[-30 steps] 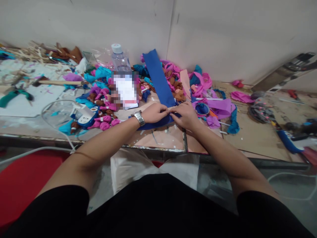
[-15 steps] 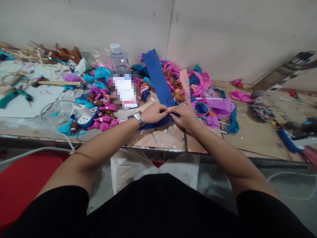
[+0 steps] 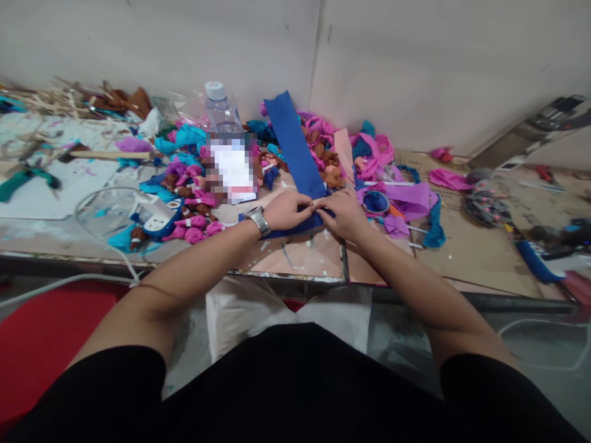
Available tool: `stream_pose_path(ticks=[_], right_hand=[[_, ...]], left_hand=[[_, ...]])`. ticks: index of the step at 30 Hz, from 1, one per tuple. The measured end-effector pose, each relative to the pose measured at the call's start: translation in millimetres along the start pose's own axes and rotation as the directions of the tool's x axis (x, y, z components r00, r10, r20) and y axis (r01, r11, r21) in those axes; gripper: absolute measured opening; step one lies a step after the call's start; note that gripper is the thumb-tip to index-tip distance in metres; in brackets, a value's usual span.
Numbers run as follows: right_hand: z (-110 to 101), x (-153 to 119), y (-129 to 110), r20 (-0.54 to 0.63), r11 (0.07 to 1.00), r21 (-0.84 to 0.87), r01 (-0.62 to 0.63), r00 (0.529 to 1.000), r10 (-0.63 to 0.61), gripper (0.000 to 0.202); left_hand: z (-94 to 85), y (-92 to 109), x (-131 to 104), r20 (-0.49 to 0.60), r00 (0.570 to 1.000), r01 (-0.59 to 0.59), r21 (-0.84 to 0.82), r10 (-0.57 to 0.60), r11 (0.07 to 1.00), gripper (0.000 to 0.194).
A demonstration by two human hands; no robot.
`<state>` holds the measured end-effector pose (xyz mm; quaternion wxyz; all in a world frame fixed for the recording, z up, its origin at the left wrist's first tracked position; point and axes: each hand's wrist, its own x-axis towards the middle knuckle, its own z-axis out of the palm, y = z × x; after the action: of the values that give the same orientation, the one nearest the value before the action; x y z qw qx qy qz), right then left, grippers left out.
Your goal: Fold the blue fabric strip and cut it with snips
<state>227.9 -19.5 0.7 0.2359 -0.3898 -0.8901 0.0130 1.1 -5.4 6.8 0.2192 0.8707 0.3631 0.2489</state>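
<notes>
A dark blue strip [image 3: 295,147], like cloth or crepe paper, lies slantwise at mid-table. More dark blue material [image 3: 295,232] runs leftward beneath my hands; whether it is the same strip I cannot tell. My left hand [image 3: 286,211], with a metal watch on the wrist, pinches the blue strip between thumb and forefinger. Right against it, fingertips nearly touching, my right hand [image 3: 344,214] is closed on the strip from the other side. The spot between the fingertips is mostly hidden.
Left of my hands are a phone [image 3: 235,169], a clear bottle [image 3: 221,111], a blue-and-white device [image 3: 161,218] with a cable and several pink bundles [image 3: 196,229]. Rightward lie a tape roll [image 3: 376,202], purple strips [image 3: 409,198] and cardboard [image 3: 462,246]. Green-handled pliers [image 3: 28,181] rest far left.
Almost nothing differs. Both hands stay at the same place on the blue strip, with only a slight shift of the fingers.
</notes>
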Motion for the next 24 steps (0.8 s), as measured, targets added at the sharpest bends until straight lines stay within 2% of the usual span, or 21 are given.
stream_pose_path(ticks=[9, 24], right_hand=[[2, -2, 2, -0.037, 0.999, 0.028, 0.04, 0.999, -0.039, 0.014], [-1, 0, 3, -0.055, 0.997, 0.062, 0.045, 0.998, -0.042, 0.013]], left_hand=[[3.0, -4, -1, -0.023, 0.999, -0.047, 0.055, 0.048, 0.997, 0.038], [7.6, -10, 0, -0.025, 0.99, -0.13, 0.252, 0.141, 0.959, 0.035]])
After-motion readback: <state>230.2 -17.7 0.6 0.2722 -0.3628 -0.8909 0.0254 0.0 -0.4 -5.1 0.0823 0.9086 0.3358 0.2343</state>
